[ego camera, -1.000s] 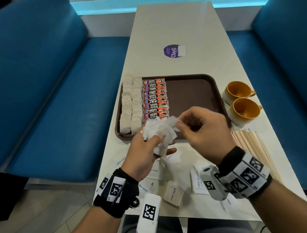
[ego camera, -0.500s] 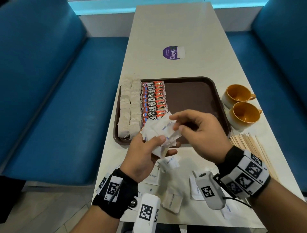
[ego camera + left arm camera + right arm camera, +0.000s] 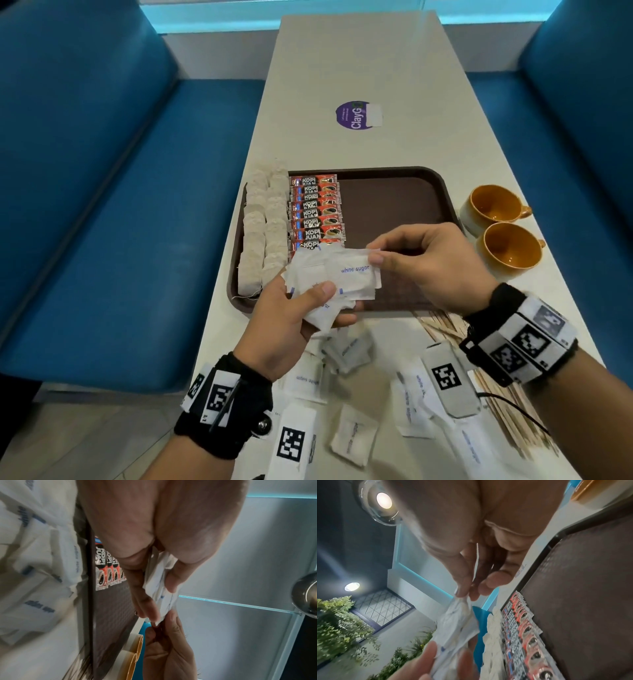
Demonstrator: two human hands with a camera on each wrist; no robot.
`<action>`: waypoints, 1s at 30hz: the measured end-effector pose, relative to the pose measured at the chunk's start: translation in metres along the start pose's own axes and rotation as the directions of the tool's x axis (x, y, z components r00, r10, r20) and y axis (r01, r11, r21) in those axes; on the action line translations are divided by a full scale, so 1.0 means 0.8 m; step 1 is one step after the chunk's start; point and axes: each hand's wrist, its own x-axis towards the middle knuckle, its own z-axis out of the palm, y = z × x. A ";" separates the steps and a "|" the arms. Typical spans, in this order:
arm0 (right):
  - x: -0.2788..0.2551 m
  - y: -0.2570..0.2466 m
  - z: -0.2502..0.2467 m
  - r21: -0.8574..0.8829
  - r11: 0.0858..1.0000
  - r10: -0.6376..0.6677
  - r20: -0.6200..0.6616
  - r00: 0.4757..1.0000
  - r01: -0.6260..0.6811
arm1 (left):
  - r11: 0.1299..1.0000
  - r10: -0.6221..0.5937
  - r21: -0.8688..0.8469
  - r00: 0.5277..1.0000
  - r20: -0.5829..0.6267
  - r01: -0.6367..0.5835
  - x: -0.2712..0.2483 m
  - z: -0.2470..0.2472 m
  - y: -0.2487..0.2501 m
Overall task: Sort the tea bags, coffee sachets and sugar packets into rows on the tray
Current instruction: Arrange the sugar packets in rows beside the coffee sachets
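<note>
My left hand point(image 3: 301, 308) grips a fanned stack of white sugar packets point(image 3: 318, 274) above the near edge of the brown tray point(image 3: 394, 205). My right hand point(image 3: 376, 255) pinches the right end of the top sugar packet point(image 3: 356, 274), printed "white sugar". On the tray's left side lie two rows of pale tea bags point(image 3: 265, 222) and beside them a row of red coffee sachets point(image 3: 317, 209). The stack point(image 3: 161, 588) shows edge-on between my left thumb and fingers, and my right fingertips point(image 3: 462, 592) hold its corner point(image 3: 460, 614).
More sugar packets point(image 3: 352, 435) lie loose on the white table point(image 3: 359, 68) under my wrists. Two orange cups point(image 3: 503, 233) stand right of the tray, with wooden stir sticks point(image 3: 507, 404) near them. Blue benches point(image 3: 102, 205) flank the table.
The packets in my left hand have spread into a flatter fan, and my right fingers have shifted to the right end of the top packet, drawing it rightward.
</note>
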 end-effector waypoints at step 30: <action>0.124 0.027 -0.002 0.105 0.990 0.091 -0.019 0.996 -0.089 | 0.984 -0.033 -0.173 0.999 0.034 0.038 0.094 -0.001 0.003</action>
